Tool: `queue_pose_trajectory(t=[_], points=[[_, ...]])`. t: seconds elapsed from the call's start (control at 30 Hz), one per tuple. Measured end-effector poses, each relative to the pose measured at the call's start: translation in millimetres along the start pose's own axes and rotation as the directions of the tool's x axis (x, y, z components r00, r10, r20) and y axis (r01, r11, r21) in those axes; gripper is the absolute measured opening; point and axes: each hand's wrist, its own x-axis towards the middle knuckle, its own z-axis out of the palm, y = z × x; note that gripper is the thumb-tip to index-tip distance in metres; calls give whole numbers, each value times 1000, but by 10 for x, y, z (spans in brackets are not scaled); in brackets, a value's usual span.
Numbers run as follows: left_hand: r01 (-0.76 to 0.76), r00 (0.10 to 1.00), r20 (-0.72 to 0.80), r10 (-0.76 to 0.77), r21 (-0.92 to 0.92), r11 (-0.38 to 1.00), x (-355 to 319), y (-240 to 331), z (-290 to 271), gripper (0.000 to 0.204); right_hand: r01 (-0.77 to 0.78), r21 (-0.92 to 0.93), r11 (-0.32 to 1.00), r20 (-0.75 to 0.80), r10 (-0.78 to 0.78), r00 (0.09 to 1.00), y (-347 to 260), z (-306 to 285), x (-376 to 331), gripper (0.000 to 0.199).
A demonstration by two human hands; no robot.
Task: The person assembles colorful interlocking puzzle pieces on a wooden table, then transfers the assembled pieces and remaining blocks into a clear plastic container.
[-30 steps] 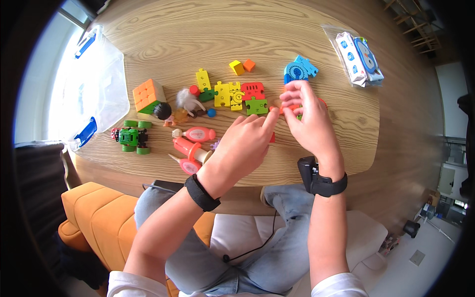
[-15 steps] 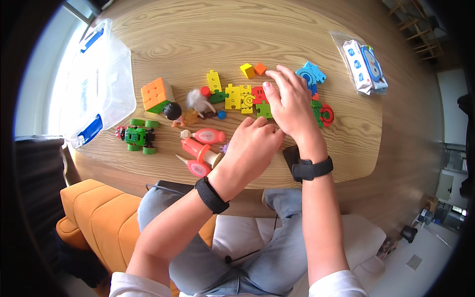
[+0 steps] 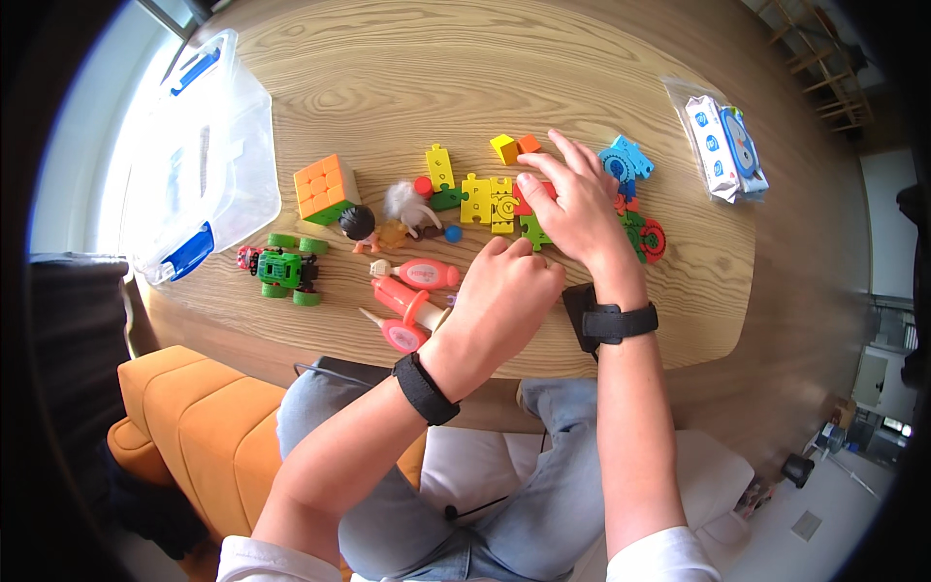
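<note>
My right hand [image 3: 579, 209] reaches over the row of interlocking puzzle pieces with its fingers apart. Beneath it lie a red piece [image 3: 522, 201] and a green piece [image 3: 533, 231], partly covered. Whether its fingertips touch them I cannot tell. Nearer to me, my left hand [image 3: 506, 296] is closed, knuckles up, and whatever its fingers hold is hidden. Yellow puzzle pieces [image 3: 475, 199] join the row on the left. Blue pieces [image 3: 621, 163] and a green-and-red gear piece [image 3: 652, 240] show past my right hand. Just left of my left hand are coral-pink toy syringe and dropper pieces [image 3: 427, 274].
An orange-and-green puzzle cube [image 3: 325, 187], a dark-haired doll [image 3: 359, 225] and a green toy truck [image 3: 281, 269] lie on the left. Behind them stands a clear plastic bin [image 3: 242, 145]. Yellow [image 3: 503, 147] and orange blocks [image 3: 528, 144] sit farther back; a wipes packet [image 3: 720, 147] lies far right.
The whole view has shifted, so the table things sit farther right and lower. Against them, both hands have drifted slightly left; my right fingers now overlap the orange block. Hand poses are nearly unchanged.
</note>
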Motion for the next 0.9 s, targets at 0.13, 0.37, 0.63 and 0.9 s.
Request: queue_pose_trajectory(t=[0.13, 0.37, 0.63, 0.9], points=[[1, 999, 37, -2, 10, 1000, 14, 4, -17, 13, -13, -41, 999, 24, 14, 1000, -24, 28, -1, 46], [7, 1000, -7, -7, -3, 1000, 6, 0, 10, 16, -37, -43, 998, 60, 39, 997, -30, 34, 33, 50], [-3, 999, -35, 2, -48, 999, 15, 2, 18, 17, 22, 30, 999, -94, -19, 995, 65, 51, 20, 43], [72, 997, 15, -71, -34, 997, -3, 53, -55, 35, 170, 146, 974, -427, -93, 899, 51, -385, -152, 11]])
